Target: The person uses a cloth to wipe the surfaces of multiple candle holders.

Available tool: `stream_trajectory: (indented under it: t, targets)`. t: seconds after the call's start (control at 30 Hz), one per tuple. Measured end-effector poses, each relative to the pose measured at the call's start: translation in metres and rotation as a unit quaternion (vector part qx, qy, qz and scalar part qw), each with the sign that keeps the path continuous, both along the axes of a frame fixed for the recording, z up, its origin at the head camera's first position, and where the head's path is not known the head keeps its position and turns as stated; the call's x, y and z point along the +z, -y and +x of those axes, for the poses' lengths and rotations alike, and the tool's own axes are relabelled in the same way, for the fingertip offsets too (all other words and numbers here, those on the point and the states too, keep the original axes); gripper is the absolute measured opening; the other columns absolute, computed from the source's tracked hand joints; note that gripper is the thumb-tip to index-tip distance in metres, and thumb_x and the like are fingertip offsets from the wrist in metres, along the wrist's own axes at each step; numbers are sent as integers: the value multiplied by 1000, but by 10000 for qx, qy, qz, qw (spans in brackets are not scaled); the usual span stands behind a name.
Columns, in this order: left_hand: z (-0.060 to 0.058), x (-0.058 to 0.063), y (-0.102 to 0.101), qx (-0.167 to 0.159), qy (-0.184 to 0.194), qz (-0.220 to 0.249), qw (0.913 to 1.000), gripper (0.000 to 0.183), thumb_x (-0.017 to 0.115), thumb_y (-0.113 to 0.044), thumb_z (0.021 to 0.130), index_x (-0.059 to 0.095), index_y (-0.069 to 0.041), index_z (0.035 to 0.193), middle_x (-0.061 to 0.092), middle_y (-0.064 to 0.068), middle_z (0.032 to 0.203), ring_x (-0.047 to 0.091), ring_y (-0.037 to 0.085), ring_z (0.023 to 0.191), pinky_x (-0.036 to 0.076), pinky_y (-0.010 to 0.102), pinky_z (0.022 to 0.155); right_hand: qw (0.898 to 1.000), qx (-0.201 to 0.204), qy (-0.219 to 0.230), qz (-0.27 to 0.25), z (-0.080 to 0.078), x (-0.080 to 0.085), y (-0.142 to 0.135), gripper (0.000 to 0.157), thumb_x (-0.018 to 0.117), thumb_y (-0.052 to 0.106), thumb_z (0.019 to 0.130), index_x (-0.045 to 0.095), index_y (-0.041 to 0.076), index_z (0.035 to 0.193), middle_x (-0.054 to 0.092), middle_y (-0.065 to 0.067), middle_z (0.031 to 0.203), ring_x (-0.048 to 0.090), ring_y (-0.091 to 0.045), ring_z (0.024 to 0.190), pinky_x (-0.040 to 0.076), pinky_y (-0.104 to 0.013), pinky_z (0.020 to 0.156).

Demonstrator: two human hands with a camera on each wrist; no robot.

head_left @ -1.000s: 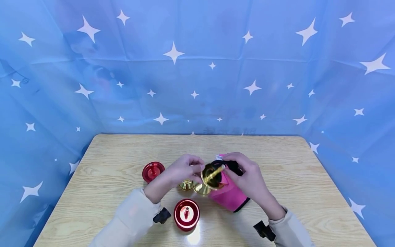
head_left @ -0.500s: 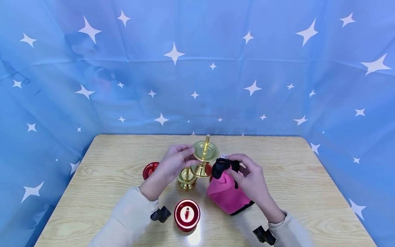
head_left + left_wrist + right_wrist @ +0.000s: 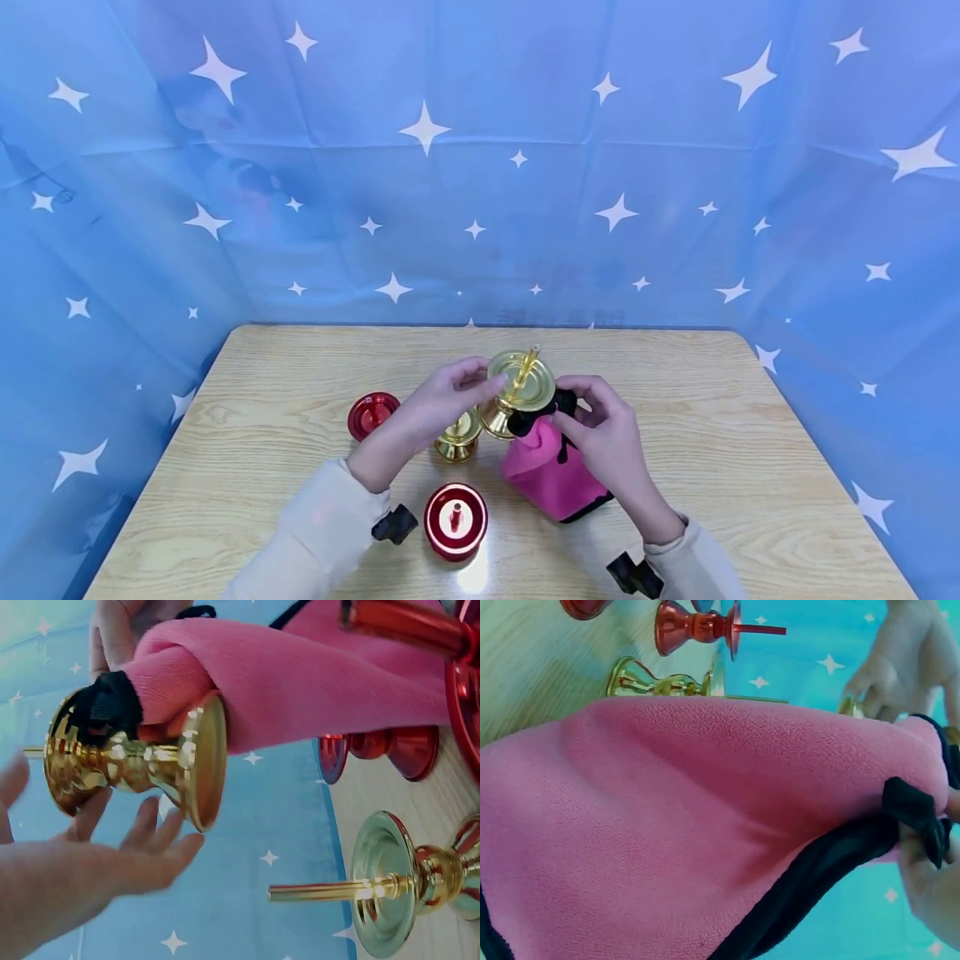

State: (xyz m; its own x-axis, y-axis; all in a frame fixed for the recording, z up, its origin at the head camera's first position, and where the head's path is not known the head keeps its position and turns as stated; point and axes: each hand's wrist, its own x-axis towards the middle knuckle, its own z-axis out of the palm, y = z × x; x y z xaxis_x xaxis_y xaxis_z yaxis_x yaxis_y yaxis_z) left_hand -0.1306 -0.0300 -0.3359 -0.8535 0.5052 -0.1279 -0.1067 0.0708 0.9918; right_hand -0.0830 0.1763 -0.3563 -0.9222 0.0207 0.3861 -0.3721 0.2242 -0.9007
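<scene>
My left hand holds a shiny gold candle holder off the table, its spike leaning a little right. In the left wrist view the fingers curl around the holder's dish and stem. A pink cloth with black edging hangs from my right hand, which pinches a bunched corner between thumb and fingers. That black-edged corner lies against the holder's dish. In the right wrist view the cloth hides most of the held holder. A second gold candle holder stands upright beneath my left hand.
One red candle holder stands at the front of the wooden table. Another red candle holder is at the left, partly behind my left forearm. A further red candle holder shows behind the cloth. A blue star-printed curtain surrounds the table.
My left hand has turned the gold candle holder from steeply tipped to nearly upright, then brought it right against the cloth. My right hand keeps its pinch on the cloth.
</scene>
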Motion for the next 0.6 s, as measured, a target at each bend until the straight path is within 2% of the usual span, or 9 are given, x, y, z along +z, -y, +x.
stream_trajectory:
  t: [0.07, 0.13, 0.23, 0.4, 0.6]
  targets:
    - [0, -1, 1, -239, -75, 67, 9997, 51, 66, -19, 85, 46, -3, 129, 55, 13, 119, 51, 26, 112, 43, 37, 93, 9999, -36, 138, -51, 0, 2, -1, 35, 66, -21, 69, 58, -6, 100, 60, -8, 97, 62, -10, 86, 54, -23, 69]
    - [-1, -4, 0, -323, -126, 278, 9990, 52, 68, -7, 82, 46, -1, 129, 57, 15, 115, 53, 27, 109, 47, 34, 89, 9997, -48, 231, -63, 0, 4, -2, 34, 66, -18, 71, 59, -5, 101, 61, -7, 97, 62, -10, 87, 53, -23, 69]
    - [-1, -8, -4, -78, -337, 274, 9990, 48, 68, 0, 79, 48, 3, 124, 61, 16, 105, 58, 25, 99, 51, 30, 80, 9994, 5, 308, -131, 0, 6, -2, 33, 67, -15, 73, 59, -4, 102, 62, -5, 97, 62, -10, 87, 53, -22, 69]
    - [0, -10, -8, 321, -439, -46, 9985, 34, 67, -4, 82, 55, 5, 113, 62, 13, 97, 60, 19, 86, 52, 28, 73, 9991, 292, 4, -318, 0, 8, -1, 34, 64, -19, 72, 56, -8, 103, 60, -6, 99, 61, -12, 92, 53, -21, 71]
    - [1, -10, -9, 237, -225, -231, 9992, 30, 61, -10, 88, 56, 7, 111, 61, 12, 96, 58, 15, 83, 52, 27, 72, 9964, 590, -386, -478, 0, 10, -2, 34, 61, -21, 73, 53, -12, 105, 59, -8, 101, 60, -13, 96, 51, -21, 76]
